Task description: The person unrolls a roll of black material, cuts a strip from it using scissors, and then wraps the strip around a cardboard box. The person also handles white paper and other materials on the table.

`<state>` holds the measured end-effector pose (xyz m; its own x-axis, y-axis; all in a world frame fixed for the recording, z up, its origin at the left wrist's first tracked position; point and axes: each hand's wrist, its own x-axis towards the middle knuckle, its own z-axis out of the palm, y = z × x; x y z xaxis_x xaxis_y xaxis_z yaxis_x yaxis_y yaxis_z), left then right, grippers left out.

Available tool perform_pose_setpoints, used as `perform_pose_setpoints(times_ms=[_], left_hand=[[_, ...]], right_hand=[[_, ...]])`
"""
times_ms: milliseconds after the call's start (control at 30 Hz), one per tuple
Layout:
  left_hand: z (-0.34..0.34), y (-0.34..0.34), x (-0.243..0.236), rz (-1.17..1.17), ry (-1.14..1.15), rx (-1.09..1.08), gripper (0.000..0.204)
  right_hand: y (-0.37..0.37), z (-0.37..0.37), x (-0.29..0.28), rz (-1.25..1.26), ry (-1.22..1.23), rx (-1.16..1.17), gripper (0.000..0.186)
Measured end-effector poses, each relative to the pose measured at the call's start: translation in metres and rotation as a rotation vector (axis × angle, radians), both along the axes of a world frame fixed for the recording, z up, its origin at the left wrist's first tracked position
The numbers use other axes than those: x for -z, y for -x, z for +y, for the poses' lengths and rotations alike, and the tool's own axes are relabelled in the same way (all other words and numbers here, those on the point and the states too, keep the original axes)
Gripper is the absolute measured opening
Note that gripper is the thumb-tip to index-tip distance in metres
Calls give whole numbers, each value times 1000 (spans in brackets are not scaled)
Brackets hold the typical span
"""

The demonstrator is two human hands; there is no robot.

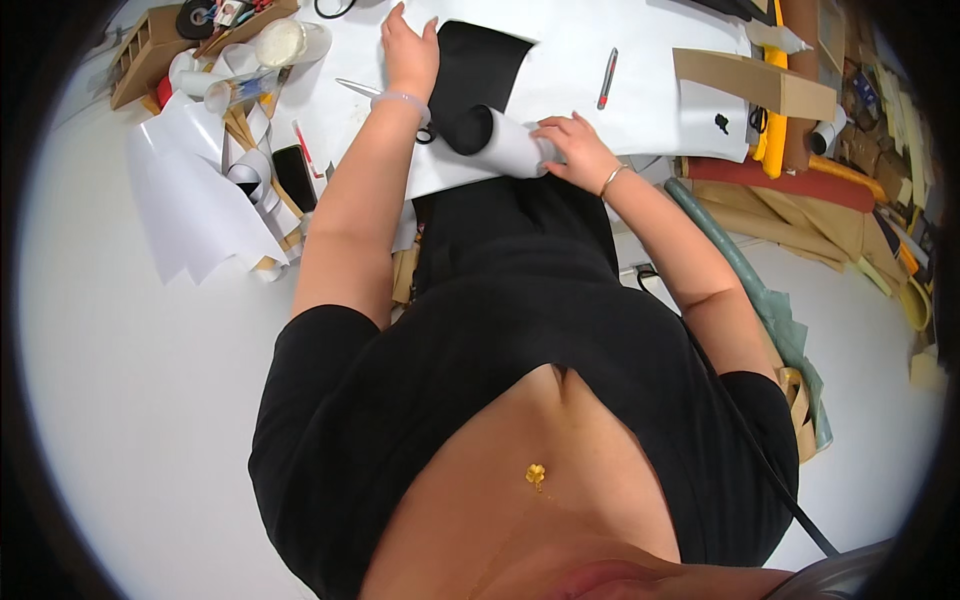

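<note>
One unclenched left hand (408,50) flanks the black sheet (484,60); the right hand (582,155) grips its curl (515,147): seemingly unrolling, needing flattening.

roll (513,148): end partly behind right hand (580,155) | black ring (335,17): top cut off

Left arm (350,215) is hanging pretty much straight out over the near edge of the worktop (640,120), left hand (411,60) pointing away, thumb sticking out. Right arm (690,250) is bending outward, right hand (582,158) angling inward, fingers kinda curving.
</note>
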<state>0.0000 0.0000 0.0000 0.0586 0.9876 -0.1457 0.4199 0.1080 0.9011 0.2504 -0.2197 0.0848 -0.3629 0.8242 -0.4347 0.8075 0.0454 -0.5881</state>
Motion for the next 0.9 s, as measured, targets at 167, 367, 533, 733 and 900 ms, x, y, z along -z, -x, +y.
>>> perform_pose_setpoints(times_ms=[167,367,533,733,900], left_hand=[[-81,9,-51,350,-229,130,67],[-176,49,-60,294,420,97,69],[-164,56,-99,155,613,280,61],[-136,41,-169,-507,494,297,64],[-95,44,-219,-882,731,310,65]], right_hand=[[23,-36,14,209,-5,-37,34],[37,-38,73,95,682,870,70],[45,-22,50,459,738,1181,73],[7,7,-85,875,522,1212,68],[-20,8,-159,939,308,956,72]])
